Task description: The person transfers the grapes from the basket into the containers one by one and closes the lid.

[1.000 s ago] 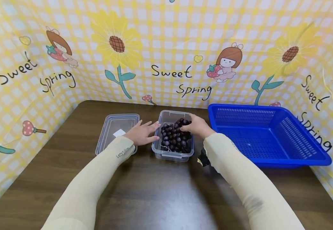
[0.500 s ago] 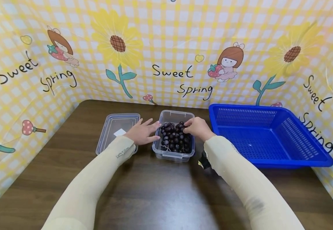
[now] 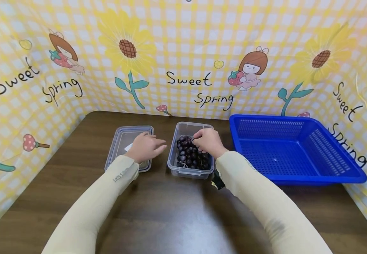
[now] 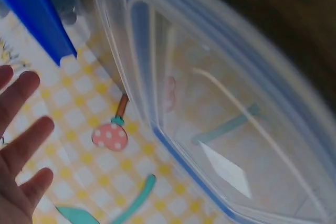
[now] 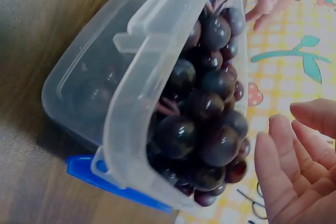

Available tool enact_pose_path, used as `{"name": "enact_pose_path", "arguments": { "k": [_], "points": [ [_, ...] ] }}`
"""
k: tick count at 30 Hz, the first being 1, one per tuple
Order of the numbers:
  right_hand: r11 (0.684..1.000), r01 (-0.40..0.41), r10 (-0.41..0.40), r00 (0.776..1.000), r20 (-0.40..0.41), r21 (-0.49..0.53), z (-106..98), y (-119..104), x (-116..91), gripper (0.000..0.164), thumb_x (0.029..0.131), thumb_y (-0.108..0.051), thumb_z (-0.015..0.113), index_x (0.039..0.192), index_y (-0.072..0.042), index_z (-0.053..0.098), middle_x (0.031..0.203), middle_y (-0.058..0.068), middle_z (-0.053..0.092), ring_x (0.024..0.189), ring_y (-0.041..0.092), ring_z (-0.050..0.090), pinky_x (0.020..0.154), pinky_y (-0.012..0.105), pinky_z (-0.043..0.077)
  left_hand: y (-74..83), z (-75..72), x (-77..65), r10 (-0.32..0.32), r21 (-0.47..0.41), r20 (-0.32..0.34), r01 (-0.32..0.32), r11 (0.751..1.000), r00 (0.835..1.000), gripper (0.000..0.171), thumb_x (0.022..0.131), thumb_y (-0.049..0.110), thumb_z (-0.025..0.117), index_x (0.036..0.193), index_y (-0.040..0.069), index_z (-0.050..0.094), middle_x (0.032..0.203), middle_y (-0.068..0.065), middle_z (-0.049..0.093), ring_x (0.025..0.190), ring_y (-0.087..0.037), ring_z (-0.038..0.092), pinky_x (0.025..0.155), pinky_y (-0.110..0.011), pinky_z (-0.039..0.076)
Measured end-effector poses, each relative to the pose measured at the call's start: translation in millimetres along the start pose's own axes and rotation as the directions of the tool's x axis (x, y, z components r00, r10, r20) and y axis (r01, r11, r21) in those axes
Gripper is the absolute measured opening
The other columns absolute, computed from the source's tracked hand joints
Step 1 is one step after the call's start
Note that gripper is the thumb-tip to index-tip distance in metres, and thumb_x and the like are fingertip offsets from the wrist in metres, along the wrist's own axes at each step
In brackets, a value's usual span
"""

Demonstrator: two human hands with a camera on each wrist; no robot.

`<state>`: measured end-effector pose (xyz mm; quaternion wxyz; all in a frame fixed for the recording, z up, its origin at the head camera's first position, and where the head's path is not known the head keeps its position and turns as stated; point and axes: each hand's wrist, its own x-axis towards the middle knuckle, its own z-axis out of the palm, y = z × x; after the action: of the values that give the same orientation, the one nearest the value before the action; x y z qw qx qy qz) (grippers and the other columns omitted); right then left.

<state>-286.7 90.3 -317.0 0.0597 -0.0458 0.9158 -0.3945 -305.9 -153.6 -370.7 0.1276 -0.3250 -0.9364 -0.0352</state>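
Observation:
Dark purple grapes (image 3: 188, 153) fill a clear plastic container (image 3: 189, 172) at the middle of the table; stems show among them in the right wrist view. Over the grapes hovers my right hand (image 3: 210, 141), its fingers loosely bent. The right wrist view shows nothing between thumb and fingers of that hand (image 5: 302, 169), which is apart from the grapes (image 5: 207, 108). My left hand (image 3: 145, 146) is above the clear lid (image 3: 115, 150), left of the container, with fingers spread and holding nothing. The left wrist view shows the lid (image 4: 210, 108) beside those fingers.
A blue perforated basket (image 3: 300, 158) stands on the right side of the table. A small black and yellow object (image 3: 218, 181) shows by the right sleeve. Patterned cloth (image 3: 183, 46) walls the back and sides of the brown table (image 3: 170, 218).
My left hand has drawn back left from the container's rim to above the lid. My right hand has moved left from the right rim, over the grapes.

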Motion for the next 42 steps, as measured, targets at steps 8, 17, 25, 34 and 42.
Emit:
{"name": "enact_pose_path", "arguments": {
  "k": [8, 17, 25, 34, 42],
  "points": [
    [0.997, -0.010, 0.006, 0.999, 0.051, 0.082, 20.7, -20.7, 0.7, 0.016, 0.088, -0.008, 0.067, 0.101, 0.001, 0.070, 0.069, 0.010, 0.067, 0.049, 0.010, 0.058, 0.051, 0.025, 0.054, -28.1, -6.7, -29.7, -0.163, 0.043, -0.319, 0.186, 0.982, 0.934, 0.018, 0.086, 0.019, 0.061, 0.085, 0.011, 0.077, 0.073, -0.005, 0.072, 0.086, -0.032, 0.068, 0.077, -0.047, 0.049],
    [0.993, 0.037, -0.048, 0.993, 0.105, 0.110, 59.7, -34.9, -0.7, 0.016, 0.088, -0.007, 0.066, 0.100, 0.001, 0.070, 0.076, 0.013, 0.070, 0.055, 0.014, 0.063, 0.052, 0.023, 0.054, -53.1, -15.8, -65.9, -0.190, 0.036, -0.493, 0.238, 0.971, 0.849, 0.019, 0.081, 0.011, 0.058, 0.070, 0.007, 0.073, 0.054, -0.007, 0.063, 0.052, -0.032, 0.059, 0.045, -0.044, 0.043],
    [0.994, 0.089, -0.100, 0.970, 0.222, 0.061, 73.1, -38.1, -6.7, 0.029, 0.089, -0.016, 0.067, 0.114, -0.001, 0.067, 0.097, 0.010, 0.069, 0.074, 0.025, 0.066, 0.064, 0.025, 0.052, -58.5, -31.4, -102.3, -0.590, -0.384, -0.243, 0.482, 0.787, 0.769, 0.029, 0.095, 0.024, 0.053, 0.097, 0.003, 0.073, 0.087, -0.014, 0.072, 0.074, -0.028, 0.065, 0.065, -0.042, 0.048],
    [0.994, 0.104, -0.105, 0.967, 0.233, 0.016, 94.7, -41.0, -5.8, 0.048, 0.092, -0.019, 0.057, 0.135, 0.002, 0.053, 0.137, 0.011, 0.054, 0.126, 0.023, 0.049, 0.101, 0.032, 0.042, -63.3, -22.1, -118.9, -0.784, -0.745, -0.078, 0.487, 0.456, 0.616, 0.037, 0.099, 0.024, 0.051, 0.108, -0.008, 0.067, 0.073, 0.023, 0.064, 0.069, 0.006, 0.061, 0.064, -0.010, 0.047],
    [0.988, 0.144, -0.154, 0.947, 0.282, 0.059, 125.6, -46.4, -18.6, 0.065, 0.092, -0.020, 0.055, 0.149, 0.000, 0.029, 0.151, 0.010, 0.034, 0.111, 0.018, 0.053, 0.095, 0.027, 0.042, -64.5, -17.1, -123.7, -0.819, -0.745, 0.110, 0.592, 0.307, 0.563, 0.050, 0.100, 0.027, 0.044, 0.139, -0.005, 0.045, 0.135, -0.015, 0.054, 0.121, -0.022, 0.053, 0.100, -0.029, 0.042]
  ]
}}
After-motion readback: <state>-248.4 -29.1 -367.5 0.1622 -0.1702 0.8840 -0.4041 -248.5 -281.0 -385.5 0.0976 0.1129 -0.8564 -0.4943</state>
